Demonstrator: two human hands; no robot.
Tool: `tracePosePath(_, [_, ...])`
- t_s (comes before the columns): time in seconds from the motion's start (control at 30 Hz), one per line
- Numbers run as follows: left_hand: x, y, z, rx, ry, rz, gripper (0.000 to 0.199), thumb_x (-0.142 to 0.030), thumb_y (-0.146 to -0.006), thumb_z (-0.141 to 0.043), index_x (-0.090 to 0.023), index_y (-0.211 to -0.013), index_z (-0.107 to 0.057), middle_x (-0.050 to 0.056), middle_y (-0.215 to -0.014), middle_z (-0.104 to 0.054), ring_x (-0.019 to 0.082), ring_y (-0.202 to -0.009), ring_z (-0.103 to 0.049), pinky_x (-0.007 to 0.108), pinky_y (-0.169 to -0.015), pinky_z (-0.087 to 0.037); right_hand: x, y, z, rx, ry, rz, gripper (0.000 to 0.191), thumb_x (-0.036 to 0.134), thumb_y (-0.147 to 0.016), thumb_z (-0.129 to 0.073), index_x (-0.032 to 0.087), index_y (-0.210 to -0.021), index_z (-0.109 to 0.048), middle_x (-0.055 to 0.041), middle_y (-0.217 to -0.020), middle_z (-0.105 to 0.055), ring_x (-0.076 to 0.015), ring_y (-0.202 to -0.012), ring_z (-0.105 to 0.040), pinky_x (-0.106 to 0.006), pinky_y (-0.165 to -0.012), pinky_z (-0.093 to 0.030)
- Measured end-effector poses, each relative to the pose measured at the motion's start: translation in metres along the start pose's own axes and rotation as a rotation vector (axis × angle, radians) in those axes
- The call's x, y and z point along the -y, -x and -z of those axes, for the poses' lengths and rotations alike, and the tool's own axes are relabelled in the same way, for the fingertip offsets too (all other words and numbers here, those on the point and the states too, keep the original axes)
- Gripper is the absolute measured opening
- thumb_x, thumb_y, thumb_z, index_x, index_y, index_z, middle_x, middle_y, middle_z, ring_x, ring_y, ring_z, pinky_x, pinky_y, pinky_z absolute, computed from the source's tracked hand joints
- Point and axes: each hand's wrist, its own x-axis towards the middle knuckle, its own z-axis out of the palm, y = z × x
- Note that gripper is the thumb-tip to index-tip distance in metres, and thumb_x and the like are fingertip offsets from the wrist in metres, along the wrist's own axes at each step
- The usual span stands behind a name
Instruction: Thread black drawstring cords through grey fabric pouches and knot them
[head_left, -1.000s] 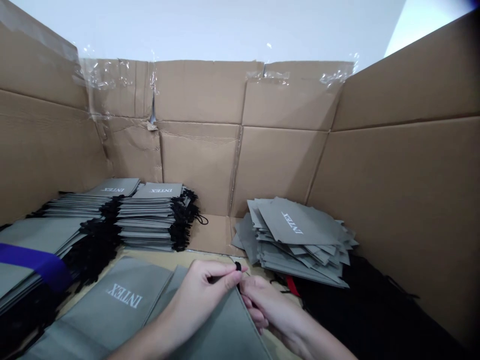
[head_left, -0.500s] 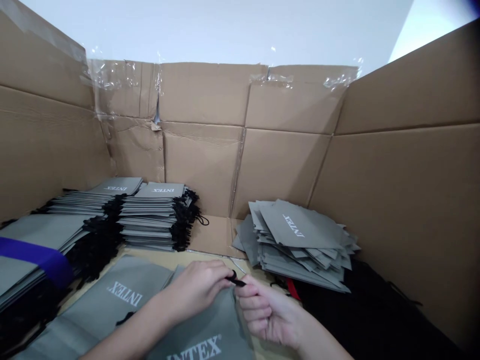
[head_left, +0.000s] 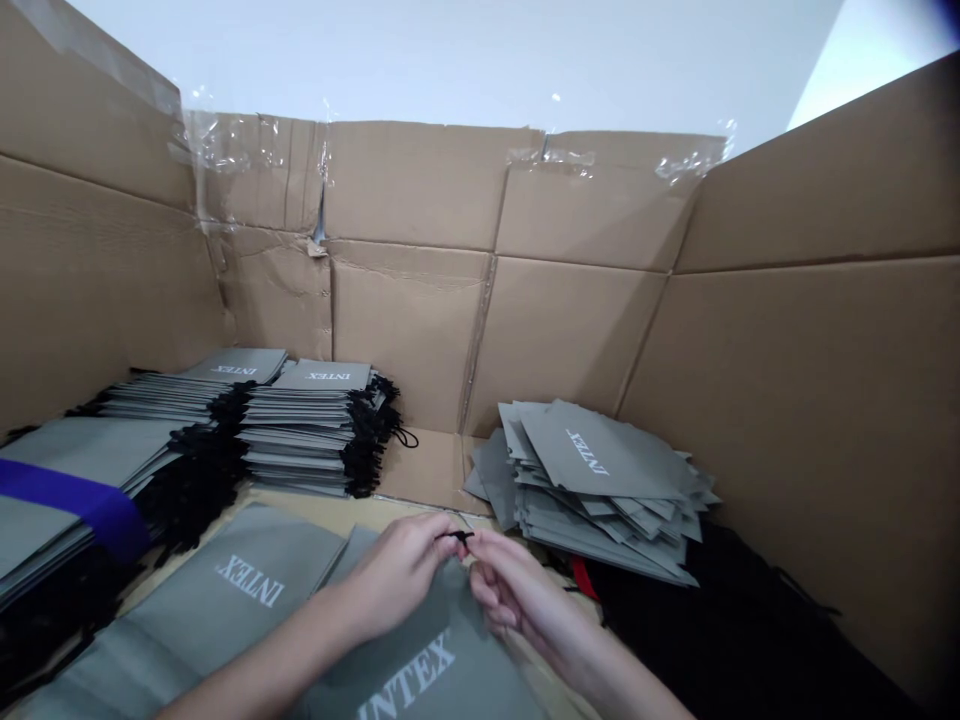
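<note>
Both my hands meet low in the middle of the view, with a short black drawstring cord (head_left: 457, 537) pinched between their fingertips. My left hand (head_left: 397, 570) and my right hand (head_left: 517, 590) hover just above a grey non-woven INTEX drawstring bag (head_left: 409, 672), which hangs from or lies beneath them. Its upper edge is partly hidden by my fingers. A second grey INTEX bag (head_left: 244, 590) lies flat to the left of my left hand.
Stacks of grey bags with black cords (head_left: 311, 430) stand at back left, beside a purple-banded stack (head_left: 67, 495). A loose grey bag pile (head_left: 592, 480) sits at right, near black fabric (head_left: 720, 625) and a red tag (head_left: 585, 578). Cardboard walls (head_left: 555, 330) surround the area.
My right hand has risen and moved closer to my left, and both now pinch the cord. The bag below has shifted upward, showing more of its INTEX print.
</note>
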Motion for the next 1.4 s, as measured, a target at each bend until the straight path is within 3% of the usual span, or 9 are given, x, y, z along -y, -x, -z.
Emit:
tracePosePath(0.1, [0.001, -0.005, -0.006, 0.032, 0.408, 0.082, 0.033, -0.045, -0.087, -0.043, -0.016, -0.071, -0.049, -0.001, -0.071, -0.051, 0.014, -0.071, -0.046, 0.024, -0.069, -0.036, 0.0, 0.003, -0.003, -0.214, 0.468, 0.372, 0.016, 0.028, -0.082, -0.051, 0.021, -0.097, -0.05, 0.0063, -0.057, -0.05, -0.0086, -0.046, -0.039, -0.019, -0.045, -0.029])
tracePosePath(0.2, [0.002, -0.007, -0.008, 0.095, 0.701, 0.133, 0.041, -0.055, -0.076, -0.055, -0.015, -0.069, -0.05, -0.002, -0.068, -0.048, 0.013, -0.067, -0.042, 0.023, -0.066, -0.034, 0.009, 0.013, -0.006, -0.263, 0.821, 0.615, 0.023, 0.019, -0.083, -0.049, 0.022, -0.105, -0.055, -0.0003, -0.081, -0.06, -0.0105, -0.059, -0.05, -0.022, -0.055, -0.038])
tracePosePath(0.3, [0.0, -0.007, -0.005, 0.12, 0.807, 0.177, 0.042, -0.054, -0.071, -0.064, -0.013, -0.071, -0.056, -0.001, -0.068, -0.051, 0.012, -0.065, -0.042, 0.022, -0.063, -0.032, 0.021, 0.022, -0.006, -0.21, 0.953, 0.677, 0.023, 0.016, -0.084, -0.048, 0.022, -0.102, -0.06, -0.0023, -0.087, -0.062, -0.0113, -0.061, -0.054, -0.023, -0.057, -0.042])
tracePosePath(0.57, [-0.003, -0.003, 0.002, 0.229, 0.804, 0.31, 0.036, -0.045, -0.065, -0.073, -0.011, -0.077, -0.07, -0.001, -0.065, -0.059, 0.009, -0.059, -0.044, 0.02, -0.058, -0.031, 0.036, 0.028, 0.003, -0.042, 1.142, 0.826, 0.023, 0.012, -0.09, -0.044, 0.023, -0.098, -0.063, -0.0043, -0.09, -0.06, -0.0135, -0.077, -0.058, -0.023, -0.067, -0.045])
tracePosePath(0.73, [-0.001, 0.0, -0.001, 0.271, 0.874, 0.348, 0.031, -0.039, -0.064, -0.076, -0.012, -0.079, -0.073, 0.001, -0.07, -0.065, 0.009, -0.06, -0.05, 0.021, -0.062, -0.037, 0.033, 0.029, 0.009, 0.009, 1.383, 0.955, 0.023, 0.017, -0.093, -0.04, 0.019, -0.095, -0.062, -0.0037, -0.078, -0.063, -0.0136, -0.068, -0.057, -0.023, -0.06, -0.043])
tracePosePath(0.87, [-0.004, 0.003, 0.001, 0.323, 0.947, 0.362, 0.03, -0.035, -0.064, -0.077, -0.013, -0.083, -0.073, 0.002, -0.073, -0.067, 0.009, -0.062, -0.053, 0.02, -0.064, -0.039, 0.032, 0.029, 0.012, -0.05, 1.527, 1.103, 0.027, 0.021, -0.095, -0.037, 0.017, -0.088, -0.063, -0.0031, -0.066, -0.062, -0.0132, -0.057, -0.055, -0.024, -0.052, -0.038])
tracePosePath(1.03, [-0.007, 0.003, 0.002, 0.244, 0.934, 0.274, 0.031, -0.035, -0.07, -0.072, -0.012, -0.091, -0.072, 0.005, -0.079, -0.069, 0.013, -0.069, -0.057, 0.022, -0.067, -0.041, 0.031, 0.026, 0.014, -0.17, 1.445, 1.078, 0.02, 0.026, -0.093, -0.043, 0.017, -0.085, -0.059, -0.0024, -0.067, -0.063, -0.0123, -0.057, -0.058, -0.023, -0.053, -0.038])
tracePosePath(1.17, [-0.009, 0.002, -0.002, 0.199, 0.876, 0.251, 0.032, -0.037, -0.076, -0.065, -0.013, -0.095, -0.07, 0.005, -0.079, -0.069, 0.016, -0.073, -0.059, 0.025, -0.07, -0.042, 0.028, 0.022, 0.016, -0.265, 1.439, 1.073, 0.02, 0.026, -0.091, -0.045, 0.018, -0.076, -0.055, 0.0018, -0.056, -0.058, -0.0094, -0.046, -0.052, -0.021, -0.047, -0.034])
tracePosePath(1.4, [-0.022, 0.005, -0.012, 0.087, 0.323, 0.058, 0.022, -0.025, -0.082, -0.053, -0.015, -0.089, -0.071, 0.003, -0.081, -0.069, 0.018, -0.08, -0.058, 0.024, -0.071, -0.041, 0.029, 0.022, 0.017, -0.18, 1.473, 1.092, 0.023, 0.03, -0.091, -0.044, 0.019, -0.072, -0.053, 0.0033, -0.054, -0.055, -0.0089, -0.045, -0.049, -0.022, -0.045, -0.03])
